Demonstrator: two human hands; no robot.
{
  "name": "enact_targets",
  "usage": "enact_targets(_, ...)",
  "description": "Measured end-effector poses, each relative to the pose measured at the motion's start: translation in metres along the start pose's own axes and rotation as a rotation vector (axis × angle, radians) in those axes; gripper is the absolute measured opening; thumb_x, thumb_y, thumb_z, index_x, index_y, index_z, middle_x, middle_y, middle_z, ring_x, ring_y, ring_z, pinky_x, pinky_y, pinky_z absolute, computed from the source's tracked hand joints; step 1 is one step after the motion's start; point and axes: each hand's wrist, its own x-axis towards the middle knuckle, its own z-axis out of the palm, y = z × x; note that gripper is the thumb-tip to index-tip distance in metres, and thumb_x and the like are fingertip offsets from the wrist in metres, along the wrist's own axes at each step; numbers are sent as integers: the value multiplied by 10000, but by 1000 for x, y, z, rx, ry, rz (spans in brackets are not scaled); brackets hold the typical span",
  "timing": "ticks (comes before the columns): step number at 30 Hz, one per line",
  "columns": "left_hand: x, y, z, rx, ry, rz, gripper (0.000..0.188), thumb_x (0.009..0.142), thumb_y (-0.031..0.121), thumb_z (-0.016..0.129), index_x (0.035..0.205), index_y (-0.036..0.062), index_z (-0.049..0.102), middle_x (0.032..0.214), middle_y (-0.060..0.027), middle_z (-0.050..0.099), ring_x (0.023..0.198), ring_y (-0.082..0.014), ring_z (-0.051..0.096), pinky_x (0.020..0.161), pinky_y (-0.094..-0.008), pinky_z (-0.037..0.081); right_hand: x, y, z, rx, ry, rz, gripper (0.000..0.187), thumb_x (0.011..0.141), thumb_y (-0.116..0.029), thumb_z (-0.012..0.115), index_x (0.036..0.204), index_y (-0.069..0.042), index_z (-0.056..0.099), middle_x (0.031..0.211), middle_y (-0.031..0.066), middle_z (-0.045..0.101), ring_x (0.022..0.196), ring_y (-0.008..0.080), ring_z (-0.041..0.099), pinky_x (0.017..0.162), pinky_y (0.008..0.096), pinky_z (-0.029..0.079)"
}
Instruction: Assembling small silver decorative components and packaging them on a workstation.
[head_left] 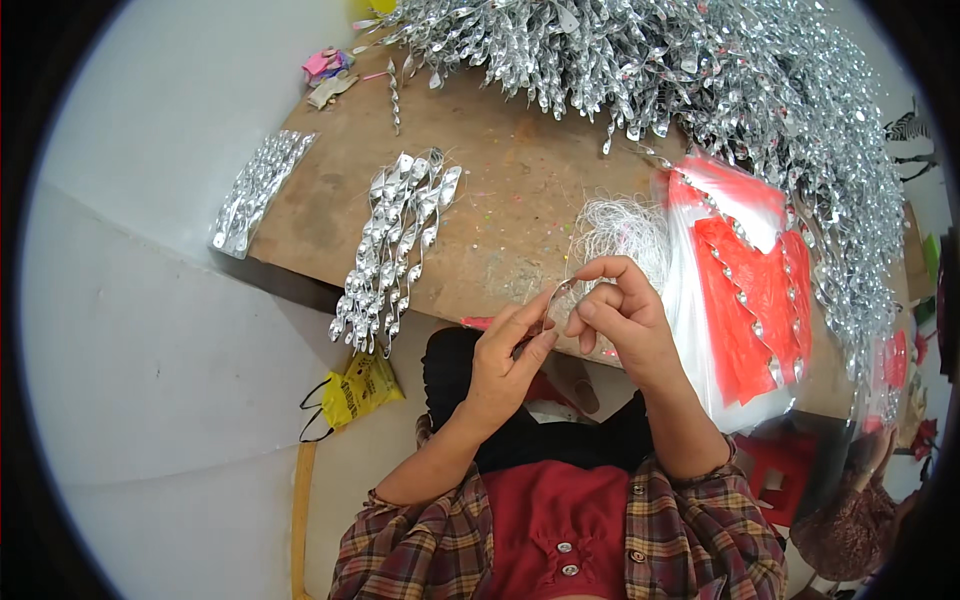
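Note:
My left hand [512,348] is closed, with thumb and fingers pinching a shiny silver strip [560,289] whose end shows between my two hands. Close beside it, my right hand [628,318] has its fingers curled, the index fingertip near the strip's end. What its fingers hold, perhaps a fine thread, is too small to make out. Just beyond my right hand lies a tangled bundle of white string [625,235]. A group of twisted silver strips [385,245] lies to the left, hanging over the table's near edge.
A large heap of silver twisted strips [640,60] covers the table's far side and right. Red and clear plastic bags [735,310] lie at right with strips on them. A packed bundle [262,190] sits at the left edge of the brown table [480,190]. Another person [850,520] is at lower right.

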Motion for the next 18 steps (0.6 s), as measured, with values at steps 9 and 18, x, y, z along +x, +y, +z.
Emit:
enact_targets(9, -2, 0, 2, -11, 15, 2, 429, 850, 14, 592, 1272, 32, 519, 898, -74, 547, 819, -136, 544, 740, -243, 448, -4, 0, 1, 16, -23, 1, 334, 866, -56, 566, 1175, -21, 445, 740, 83, 624, 584, 110, 565, 568, 208, 460)
enact_targets(18, -5, 0, 2, -74, 12, -69, 427, 856, 13, 588, 1276, 38, 517, 897, -53, 541, 824, -111, 535, 743, -232, 440, -4, -2, 1, 11, 1, 0, 333, 867, -51, 556, 1178, -13, 445, 736, 82, 618, 580, 113, 560, 568, 212, 457)
